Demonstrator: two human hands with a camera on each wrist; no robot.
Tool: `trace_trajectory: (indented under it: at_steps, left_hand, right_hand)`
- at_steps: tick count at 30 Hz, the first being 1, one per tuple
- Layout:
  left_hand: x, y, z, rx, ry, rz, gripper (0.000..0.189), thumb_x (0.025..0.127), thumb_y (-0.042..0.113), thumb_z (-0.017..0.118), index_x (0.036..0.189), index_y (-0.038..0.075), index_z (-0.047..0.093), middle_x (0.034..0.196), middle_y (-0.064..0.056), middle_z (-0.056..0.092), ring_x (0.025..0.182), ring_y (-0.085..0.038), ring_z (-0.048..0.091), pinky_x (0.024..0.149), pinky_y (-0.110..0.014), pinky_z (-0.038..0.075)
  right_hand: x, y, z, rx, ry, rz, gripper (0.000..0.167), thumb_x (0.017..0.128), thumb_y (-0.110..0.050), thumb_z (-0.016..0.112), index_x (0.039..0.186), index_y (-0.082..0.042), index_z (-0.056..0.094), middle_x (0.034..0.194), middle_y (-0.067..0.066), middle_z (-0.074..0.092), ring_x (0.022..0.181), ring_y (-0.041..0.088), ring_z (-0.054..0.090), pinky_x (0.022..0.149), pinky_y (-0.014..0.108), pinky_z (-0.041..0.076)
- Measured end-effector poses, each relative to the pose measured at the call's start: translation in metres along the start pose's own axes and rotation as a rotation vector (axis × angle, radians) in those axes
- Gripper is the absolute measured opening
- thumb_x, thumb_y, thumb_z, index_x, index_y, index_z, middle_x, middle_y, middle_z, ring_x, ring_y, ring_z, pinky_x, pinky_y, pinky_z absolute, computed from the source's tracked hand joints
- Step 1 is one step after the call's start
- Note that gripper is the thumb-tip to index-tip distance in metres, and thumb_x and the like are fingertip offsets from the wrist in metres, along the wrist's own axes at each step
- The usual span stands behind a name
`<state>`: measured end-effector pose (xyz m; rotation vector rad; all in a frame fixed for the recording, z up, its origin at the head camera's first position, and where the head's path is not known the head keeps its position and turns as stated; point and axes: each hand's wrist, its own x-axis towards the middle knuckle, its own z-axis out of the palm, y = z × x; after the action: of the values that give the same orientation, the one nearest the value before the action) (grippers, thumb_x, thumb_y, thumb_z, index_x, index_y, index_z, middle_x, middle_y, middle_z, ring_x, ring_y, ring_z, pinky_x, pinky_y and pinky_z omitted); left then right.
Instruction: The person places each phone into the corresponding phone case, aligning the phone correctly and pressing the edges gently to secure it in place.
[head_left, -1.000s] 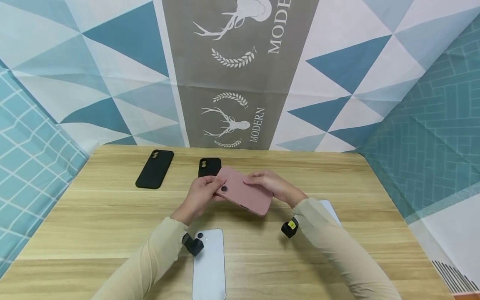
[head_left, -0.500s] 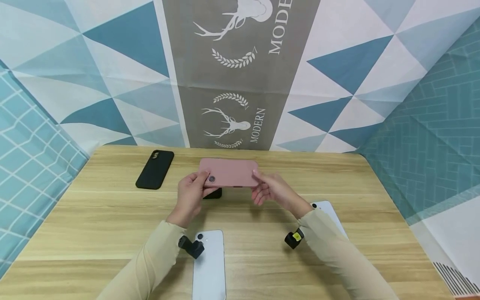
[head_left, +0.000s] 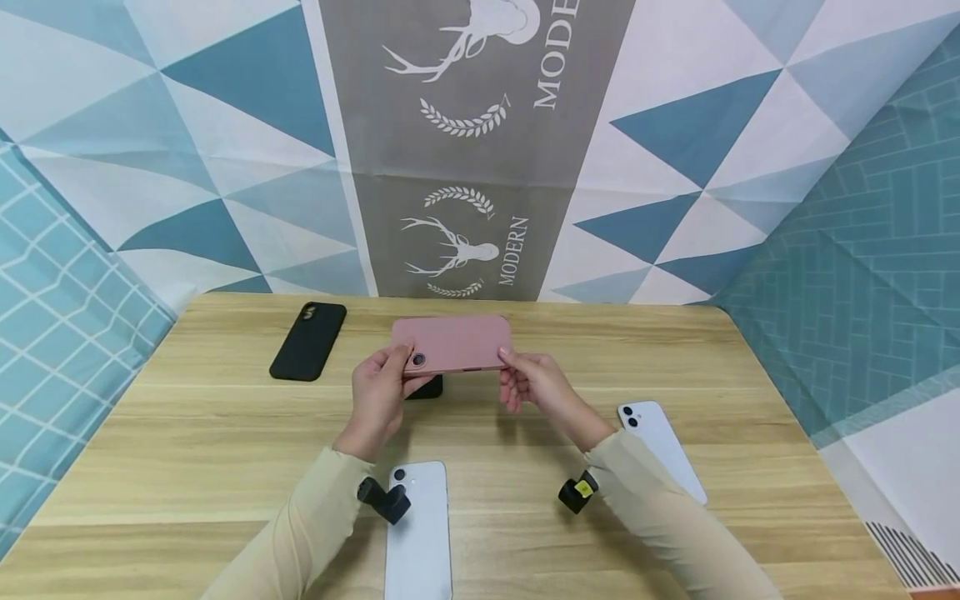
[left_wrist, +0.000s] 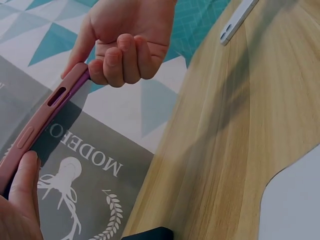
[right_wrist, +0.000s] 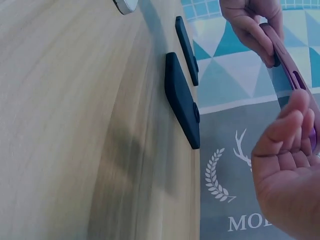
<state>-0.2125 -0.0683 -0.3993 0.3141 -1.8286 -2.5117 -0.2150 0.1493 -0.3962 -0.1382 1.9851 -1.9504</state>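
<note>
Compared with one second ago, the pink case [head_left: 457, 340] has turned from a slant, right end low, to nearly level in the head view and has moved farther from the person, so that it now covers the camera end of the centre black case [head_left: 430, 388] and exposes the opposite end. The right hand [head_left: 543, 385] has shifted from the upper edge to the lower right corner, and the left hand [head_left: 377, 398] has moved slightly leftward. The right sleeve [head_left: 652, 504] has uncovered more of the right white phone [head_left: 663, 446], including both lenses.
</note>
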Motion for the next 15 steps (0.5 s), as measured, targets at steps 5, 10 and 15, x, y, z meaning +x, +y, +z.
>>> trace_trajectory:
  at_steps: [5, 10, 15]
  left_hand:
    - [-0.0012, -0.0010, -0.0007, -0.005, 0.000, 0.016, 0.028, 0.099, 0.015, 0.046, 0.111, -0.009, 0.052, 0.083, 0.001, 0.066, 0.073, -0.006, 0.069, 0.070, -0.023, 0.057]
    - [-0.0014, -0.0028, -0.0012, -0.016, 0.008, 0.017, 0.025, 0.098, 0.016, 0.047, 0.108, -0.007, 0.053, 0.082, 0.001, 0.066, 0.073, -0.006, 0.069, 0.069, -0.023, 0.057]
    - [-0.0014, -0.0049, -0.0014, -0.094, -0.008, -0.024, 0.026, 0.099, 0.014, 0.046, 0.110, -0.008, 0.052, 0.082, 0.001, 0.066, 0.073, -0.006, 0.070, 0.070, -0.022, 0.057]
  right_hand:
    - [0.0004, 0.0033, 0.0025, 0.023, 0.031, -0.017, 0.039, 0.098, -0.032, 0.044, 0.067, -0.009, 0.053, 0.056, -0.003, 0.058, 0.047, 0.009, 0.050, 0.047, 0.021, 0.044]
    - [0.0009, 0.0082, 0.0049, 0.081, 0.055, -0.024, 0.040, 0.098, -0.028, 0.046, 0.064, -0.010, 0.053, 0.054, -0.003, 0.056, 0.046, 0.008, 0.049, 0.045, 0.020, 0.043]
    - [0.0002, 0.0082, 0.0101, 0.177, 0.092, -0.079, 0.039, 0.097, -0.023, 0.046, 0.060, -0.011, 0.055, 0.052, -0.003, 0.056, 0.044, 0.008, 0.048, 0.043, 0.020, 0.041]
